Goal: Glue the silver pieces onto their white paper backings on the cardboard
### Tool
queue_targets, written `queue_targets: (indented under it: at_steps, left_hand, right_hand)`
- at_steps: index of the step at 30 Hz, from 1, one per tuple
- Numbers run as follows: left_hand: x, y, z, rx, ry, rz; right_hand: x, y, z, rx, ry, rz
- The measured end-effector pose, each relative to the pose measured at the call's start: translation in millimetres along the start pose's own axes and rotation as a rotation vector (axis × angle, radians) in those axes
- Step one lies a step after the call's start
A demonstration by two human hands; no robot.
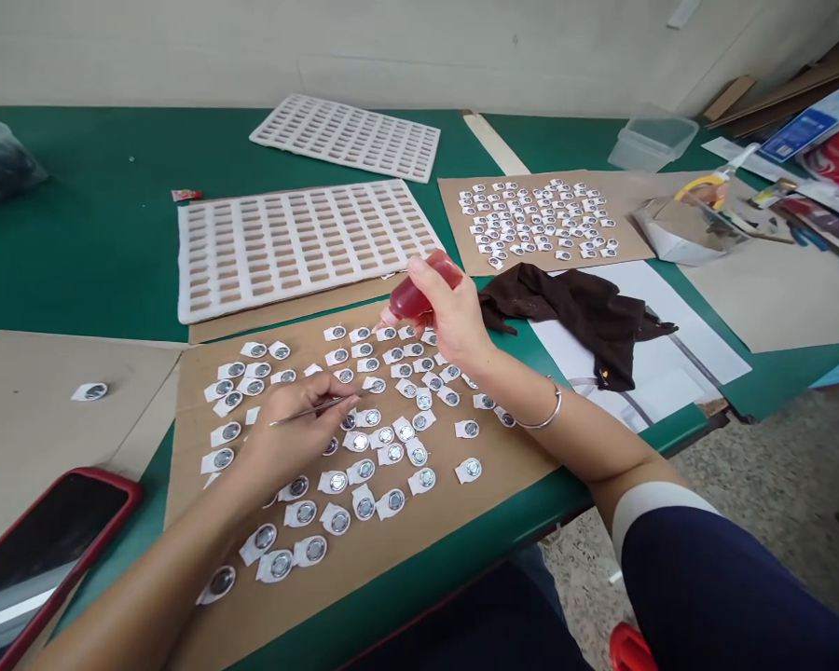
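My left hand [295, 421] is closed round thin metal tweezers [314, 410], whose tip is beside one of the small white tabs with round silvery pieces [374, 384]. In my right hand [454, 312] is a small bottle of red liquid [419, 287], tilted with its pale nozzle pointing down and left, just above the upper rows of tabs. Several such tabs lie spread over the brown cardboard sheet [419, 522] under both hands. My left hand hides some of them.
White slotted trays [300, 244] lie behind the cardboard. A second cardboard [461, 238] holds more tabs. A dark brown cloth [580, 308] is right of my right hand, a red-edged phone [48, 550] at lower left, and scissors [706, 186] at right.
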State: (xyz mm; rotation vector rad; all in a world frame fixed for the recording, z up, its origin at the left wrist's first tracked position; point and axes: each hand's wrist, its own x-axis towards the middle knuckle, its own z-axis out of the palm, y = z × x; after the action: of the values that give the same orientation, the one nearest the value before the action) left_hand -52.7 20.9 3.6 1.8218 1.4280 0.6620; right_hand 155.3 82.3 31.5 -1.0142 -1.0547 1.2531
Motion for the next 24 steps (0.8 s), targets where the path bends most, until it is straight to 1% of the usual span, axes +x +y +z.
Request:
queue_targets:
  at_steps: [5, 10, 15, 21, 24]
  left_hand:
    - [1.5, -2.5, 2.3, 0.027, 0.035, 0.027]
    - [0.7, -2.9, 4.0, 0.029, 0.018, 0.038]
    - [2.7, -0.7, 7.0, 0.009, 0.015, 0.012]
    - [3.3, 0.0, 7.9, 0.007, 0.017, 0.002]
    - [2.9, -0.1, 7.2, 0.021, 0.016, 0.02]
  right_hand:
    - [0.6, 1.8, -0.1, 0.0, 0.002, -0.036]
    - [-0.3, 3.7, 2.2, -0.022, 0.005, -0.037]
    - [-2.0, 2.8, 3.2, -0.078, -0.003, -0.01]
    - [-2.0, 6.1, 0.6, -0.045, -0.018, -0.017]
    - [-2.2, 7.2, -0.2, -0.041, -0.021, -0.018]
